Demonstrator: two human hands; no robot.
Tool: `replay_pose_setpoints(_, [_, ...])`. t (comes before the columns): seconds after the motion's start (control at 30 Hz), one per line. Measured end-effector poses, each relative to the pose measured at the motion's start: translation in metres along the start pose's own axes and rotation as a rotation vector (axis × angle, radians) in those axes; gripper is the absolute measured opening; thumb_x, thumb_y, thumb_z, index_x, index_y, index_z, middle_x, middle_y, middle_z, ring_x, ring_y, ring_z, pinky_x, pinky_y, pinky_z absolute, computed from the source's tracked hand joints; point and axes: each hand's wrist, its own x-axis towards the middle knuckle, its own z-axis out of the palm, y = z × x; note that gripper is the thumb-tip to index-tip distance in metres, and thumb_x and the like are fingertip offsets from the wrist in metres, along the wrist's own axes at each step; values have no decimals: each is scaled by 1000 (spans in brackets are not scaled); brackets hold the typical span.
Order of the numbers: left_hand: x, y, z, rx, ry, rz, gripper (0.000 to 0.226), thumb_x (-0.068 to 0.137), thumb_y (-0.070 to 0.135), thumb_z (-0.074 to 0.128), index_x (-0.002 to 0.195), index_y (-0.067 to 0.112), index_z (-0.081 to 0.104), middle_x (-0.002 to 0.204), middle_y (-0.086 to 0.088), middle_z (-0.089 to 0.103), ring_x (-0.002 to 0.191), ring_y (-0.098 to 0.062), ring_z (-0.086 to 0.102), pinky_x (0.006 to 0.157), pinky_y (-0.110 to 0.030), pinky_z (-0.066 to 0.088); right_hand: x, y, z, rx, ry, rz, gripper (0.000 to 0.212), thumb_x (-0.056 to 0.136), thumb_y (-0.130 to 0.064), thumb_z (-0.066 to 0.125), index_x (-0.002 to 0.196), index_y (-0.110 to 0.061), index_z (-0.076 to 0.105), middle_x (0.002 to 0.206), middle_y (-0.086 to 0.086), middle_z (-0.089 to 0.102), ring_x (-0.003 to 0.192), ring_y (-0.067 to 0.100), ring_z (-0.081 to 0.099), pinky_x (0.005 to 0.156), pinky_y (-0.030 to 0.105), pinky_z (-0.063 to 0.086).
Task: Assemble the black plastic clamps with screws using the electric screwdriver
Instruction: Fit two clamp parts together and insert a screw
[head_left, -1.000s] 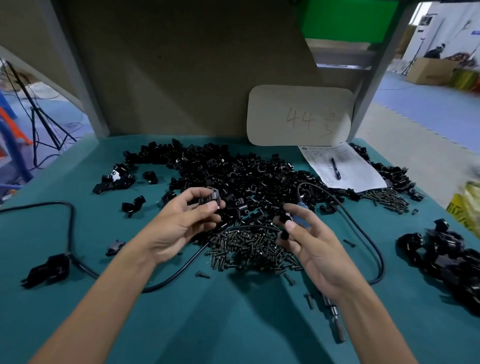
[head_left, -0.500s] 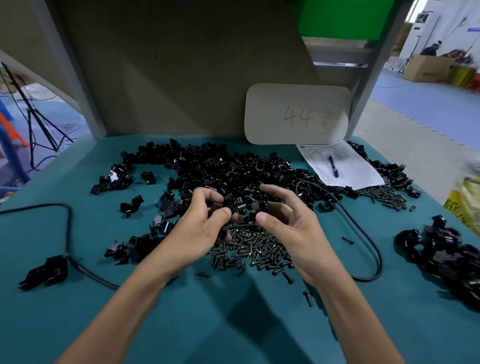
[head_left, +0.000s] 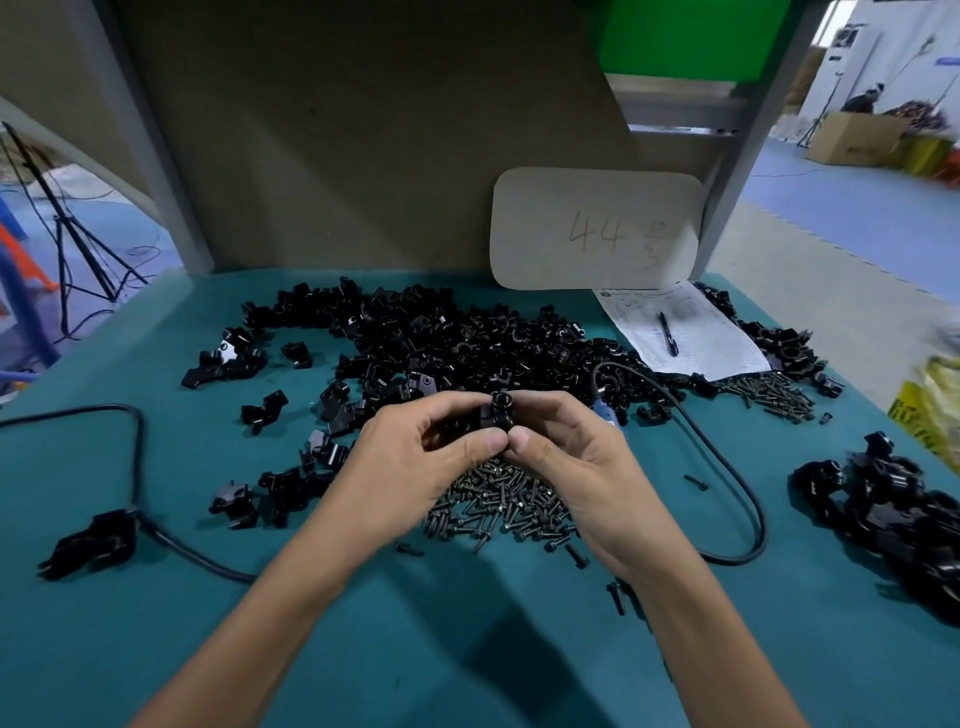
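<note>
the screwdriver (head_left: 605, 414) is mostly hidden behind the right hand (head_left: 569, 460); only a blue bit and its cable (head_left: 737, 467) show. the clamp (head_left: 500, 413) is too dark to make out in detail. the left hand (head_left: 415, 457) and right hand both pinch it in curled fingers, thumbs close together beneath it, above the screws (head_left: 498, 506).

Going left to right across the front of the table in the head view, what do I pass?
Black block on the cable → left hand → clamp → right hand → clamp pile.
</note>
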Motion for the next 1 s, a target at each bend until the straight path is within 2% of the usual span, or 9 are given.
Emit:
replay_pose_setpoints(0.23, [1,7,5,-10,100,88,42,82,53,76,121,38,71,116,15,71,111,-7,67,97,-39,55,-2,-9,3,221,-8,24,28,87,-10,66,115,-14,68,104,2,76,99,16,71,90,29,58])
replay_pose_setpoints(0.43, [1,12,6,-32,124,147,39,83,44,77,120,31,74,116,10,71,113,-12,66,99,-40,54,-3,-15,4,240,8,8,27,87,-10,66,100,-29,79,101,0,77,96,14,72,86,27,59])
replay_pose_setpoints(0.73, [-3,14,4,-39,132,120,40,81,46,77,118,31,75,101,6,69,98,-12,68,89,-38,58,-6,-20,9,250,11,19,24,85,-13,68,101,-27,80,100,1,77,92,13,74,81,25,59])
replay_pose_setpoints(0.9, [-7,17,5,-63,138,120,39,80,48,79,118,37,74,99,-3,66,95,-21,66,87,-49,55,-7,-23,11,243,-21,17,25,85,-12,68,99,-29,79,100,1,77,93,13,73,90,33,61])
replay_pose_setpoints(1.0, [-8,19,7,-81,161,122,43,76,51,80,117,40,74,96,-5,63,92,-23,63,84,-46,55,-8,-24,11,241,-28,16,24,85,-13,69,100,-28,79,100,0,77,95,14,73,93,35,60])
